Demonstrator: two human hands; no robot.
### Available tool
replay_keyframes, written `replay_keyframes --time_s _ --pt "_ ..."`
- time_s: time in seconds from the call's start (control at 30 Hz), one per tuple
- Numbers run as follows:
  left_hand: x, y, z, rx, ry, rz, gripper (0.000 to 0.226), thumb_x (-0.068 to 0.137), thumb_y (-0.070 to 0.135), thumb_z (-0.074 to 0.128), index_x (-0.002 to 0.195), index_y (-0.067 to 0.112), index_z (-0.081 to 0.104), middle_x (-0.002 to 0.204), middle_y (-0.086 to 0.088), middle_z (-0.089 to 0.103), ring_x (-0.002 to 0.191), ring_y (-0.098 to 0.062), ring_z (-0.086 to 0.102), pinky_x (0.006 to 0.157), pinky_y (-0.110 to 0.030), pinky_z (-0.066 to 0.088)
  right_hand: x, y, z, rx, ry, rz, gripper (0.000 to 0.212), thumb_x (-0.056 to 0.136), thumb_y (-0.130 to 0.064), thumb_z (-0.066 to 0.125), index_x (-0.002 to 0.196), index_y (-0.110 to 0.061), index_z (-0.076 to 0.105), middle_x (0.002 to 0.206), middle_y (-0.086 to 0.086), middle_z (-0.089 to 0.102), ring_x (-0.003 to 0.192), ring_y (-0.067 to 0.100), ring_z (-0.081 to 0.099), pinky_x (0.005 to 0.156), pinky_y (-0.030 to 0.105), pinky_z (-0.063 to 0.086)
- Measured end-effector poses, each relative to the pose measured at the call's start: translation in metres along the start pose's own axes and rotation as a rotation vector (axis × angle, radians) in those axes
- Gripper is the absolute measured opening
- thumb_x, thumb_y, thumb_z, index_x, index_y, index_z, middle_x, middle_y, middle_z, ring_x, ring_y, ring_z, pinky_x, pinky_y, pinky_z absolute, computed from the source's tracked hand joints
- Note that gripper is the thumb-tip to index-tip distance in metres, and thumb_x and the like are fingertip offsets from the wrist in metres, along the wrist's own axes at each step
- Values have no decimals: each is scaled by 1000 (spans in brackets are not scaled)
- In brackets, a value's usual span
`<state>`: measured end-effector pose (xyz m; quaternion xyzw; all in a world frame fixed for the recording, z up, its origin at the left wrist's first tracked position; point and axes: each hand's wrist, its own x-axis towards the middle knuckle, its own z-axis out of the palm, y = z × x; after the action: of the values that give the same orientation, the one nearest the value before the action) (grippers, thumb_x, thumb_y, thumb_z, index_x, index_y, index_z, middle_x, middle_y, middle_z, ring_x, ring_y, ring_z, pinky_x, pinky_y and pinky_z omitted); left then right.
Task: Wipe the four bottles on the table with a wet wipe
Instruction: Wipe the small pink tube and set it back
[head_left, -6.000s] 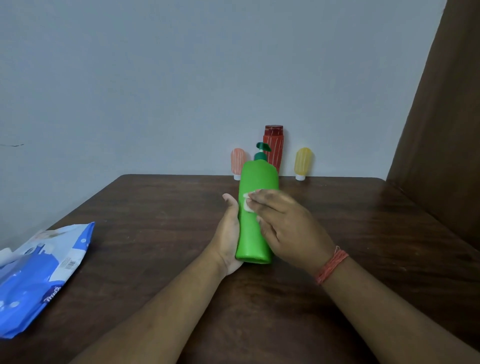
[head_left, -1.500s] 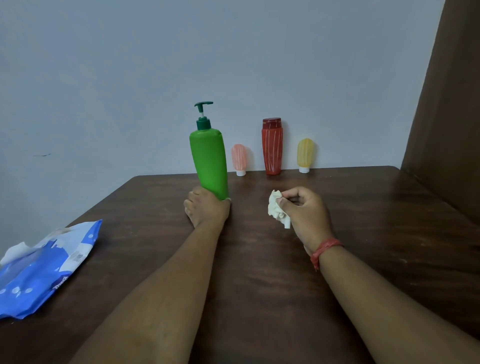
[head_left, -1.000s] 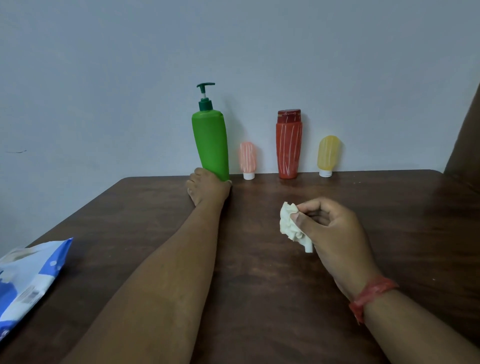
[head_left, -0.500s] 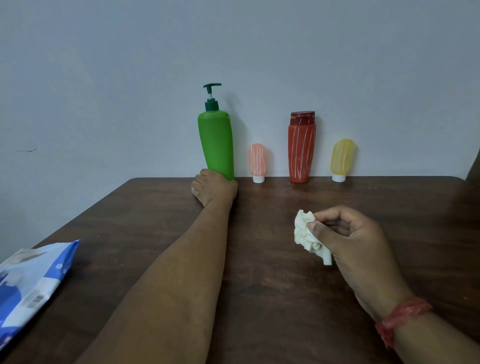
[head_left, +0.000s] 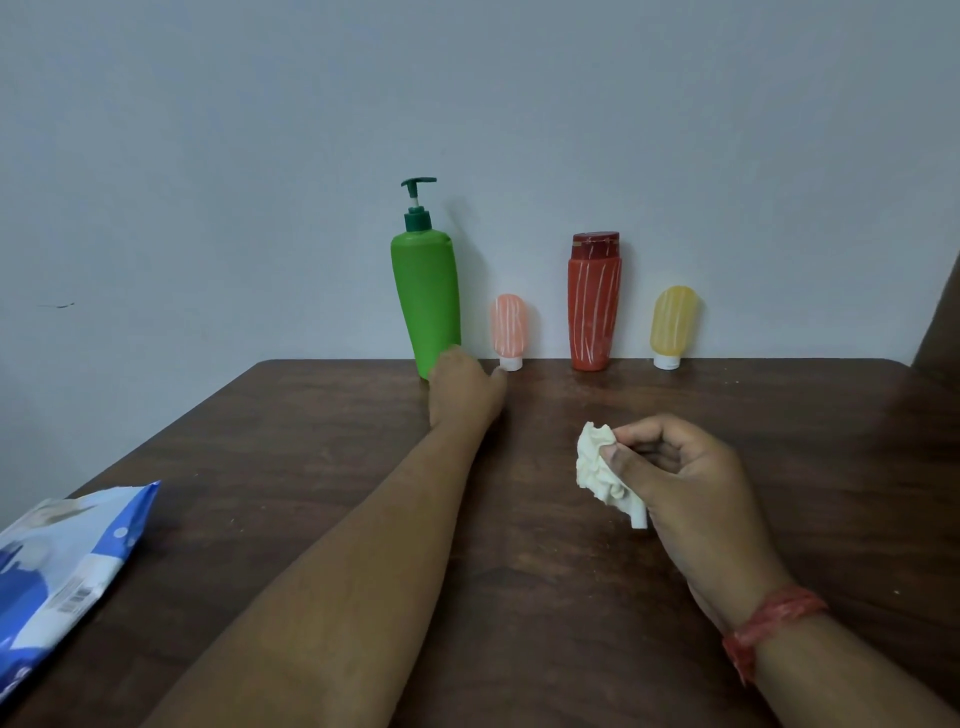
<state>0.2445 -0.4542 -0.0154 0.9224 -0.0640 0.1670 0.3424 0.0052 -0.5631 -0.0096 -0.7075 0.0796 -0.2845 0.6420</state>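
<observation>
Four bottles stand in a row against the wall at the far edge of the table (head_left: 779, 405): a tall green pump bottle (head_left: 426, 296), a small pink bottle (head_left: 510, 325) on its white cap, a red bottle (head_left: 595, 306) and a small yellow bottle (head_left: 672, 322). My left hand (head_left: 465, 387) is stretched out at the green bottle's base, between it and the pink bottle, with a digit reaching toward the pink cap; it holds nothing that I can see. My right hand (head_left: 680, 483) hovers over mid-table and pinches a crumpled white wet wipe (head_left: 605, 475).
A blue and white pack of wipes (head_left: 57, 566) lies at the table's near left edge. A dark brown panel (head_left: 943, 312) rises at the far right. The grey wall stands right behind the bottles.
The green bottle was carried from mid-table and now stands upright by the wall. My left hand has come off its base and slid right toward the pink bottle. The right hand still holds the wipe.
</observation>
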Motion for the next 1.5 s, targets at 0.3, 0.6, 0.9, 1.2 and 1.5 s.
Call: replay_keyframes --time_s 0.3,0.6,0.9,1.2,1.5 --pt "1 36 18 57 -30 2 59 92 34 68 132 0 40 129 -16 56 109 -35 65 76 -40 51 -1 -2 0 15 19 -15 16 88 -6 70 82 -20 72 78 -2 75 74 12 73 63 29 58" --pt "15 44 28 94 -39 7 48 94 22 65 130 3 40 124 -16 62 110 -36 65 78 -42 52 1 0 -1 22 20 -20 13 88 -5 69 82 -17 72 77 -1 75 72 12 72 63 31 58" --pt "-37 34 -4 -62 -185 173 35 86 27 66 110 10 46 112 -12 63 100 -32 64 71 -35 45 -1 -7 -2 38 32 -20 12 88 -5 69 84 -15 71 79 -5 75 74 8 72 61 23 57" --pt "-162 1 -82 -136 -236 287 31 87 34 67 112 19 58 103 3 55 92 -19 56 85 -44 51 -8 -8 -7 -199 63 -126 16 87 -14 70 81 -29 68 83 -3 72 82 18 71 69 37 59" --pt "-200 -11 -115 -172 -296 354 35 92 23 68 126 20 62 106 6 56 90 -7 53 71 -17 39 -37 -36 -6 -522 157 -602 10 85 0 68 89 -10 66 93 -6 59 88 8 57 78 10 43"
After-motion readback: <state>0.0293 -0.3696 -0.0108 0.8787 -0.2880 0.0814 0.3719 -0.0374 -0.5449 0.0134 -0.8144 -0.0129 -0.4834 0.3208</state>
